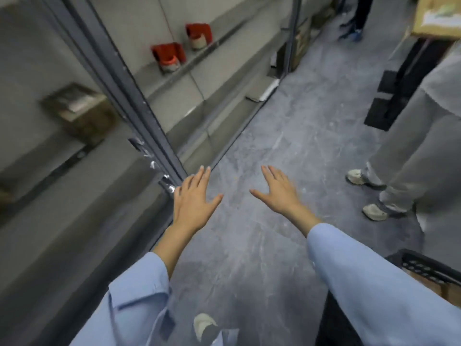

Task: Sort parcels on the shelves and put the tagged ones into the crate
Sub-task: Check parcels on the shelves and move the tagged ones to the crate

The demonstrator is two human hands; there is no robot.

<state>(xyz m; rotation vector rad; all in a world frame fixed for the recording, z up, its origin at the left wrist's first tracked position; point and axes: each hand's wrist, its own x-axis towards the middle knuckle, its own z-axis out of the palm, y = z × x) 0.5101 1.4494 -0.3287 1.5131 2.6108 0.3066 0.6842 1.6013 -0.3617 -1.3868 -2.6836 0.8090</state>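
Observation:
My left hand (pixel 193 196) and my right hand (pixel 278 189) stretch forward over the grey floor, palms down, fingers straight and spread, holding nothing. The left hand hovers beside the grey upright post (pixel 139 106) of the shelving on my left. A blurred brown cardboard parcel (pixel 79 112) lies on a shelf at the left. Two red items (pixel 168 56) (pixel 199 32) stand on a farther shelf. A black perforated crate (pixel 429 268) sits at the lower right, partly behind my right sleeve, with brown cardboard inside.
Grey shelving (pixel 74 196) runs along the left side. A person in grey trousers (pixel 409 146) stands at the right, another person's feet (pixel 351 33) show far back. A cardboard box (pixel 436 16) rests on a dark stand at the top right. The aisle floor (pixel 287 126) lies between.

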